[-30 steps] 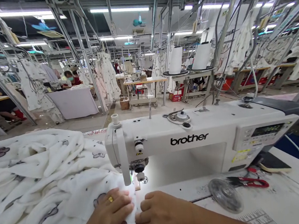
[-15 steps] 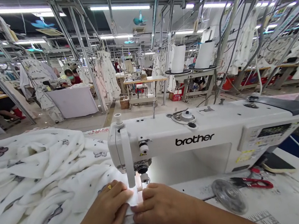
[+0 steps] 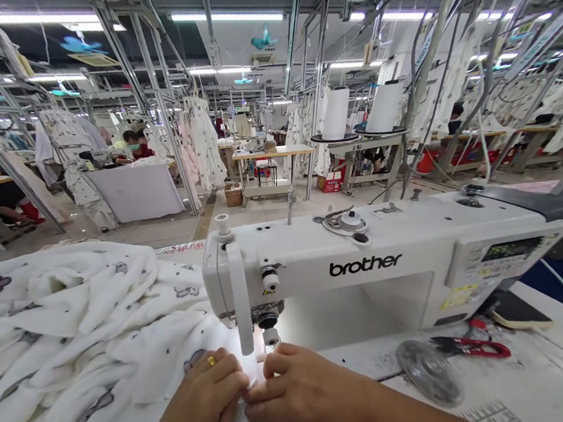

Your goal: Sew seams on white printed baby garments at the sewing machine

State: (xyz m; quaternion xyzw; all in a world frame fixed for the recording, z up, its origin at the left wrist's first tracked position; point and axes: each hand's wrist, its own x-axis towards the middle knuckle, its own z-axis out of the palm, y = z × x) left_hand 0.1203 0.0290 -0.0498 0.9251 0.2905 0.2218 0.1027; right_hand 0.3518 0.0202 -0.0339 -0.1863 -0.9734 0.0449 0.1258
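Note:
Both hands are close together in front of the needle area of a white sewing machine (image 3: 296, 250) marked "brother". My left hand (image 3: 200, 397), with a yellow ring on one finger, has its fingers curled on a white fabric edge (image 3: 251, 370). My right hand (image 3: 307, 389) pinches the same edge just right of it. Light shines on the cloth there, and the fingers partly hide the presser foot. To the left lies a heap of white printed fabric (image 3: 139, 347) with small animal figures. The fingertips' undersides are hidden.
Right of my right hand lie a clear round disc (image 3: 429, 371), red-handled thread snips (image 3: 477, 346) and a dark flat pad (image 3: 518, 309). A printed ruler scale (image 3: 491, 415) shows near the bottom edge. Two thread cones (image 3: 336, 114) stand behind the machine. Other people sit at far workstations.
My left hand has shifted slightly right and down, closer to my right hand. My right hand has moved slightly left. The fabric edge between them shows less.

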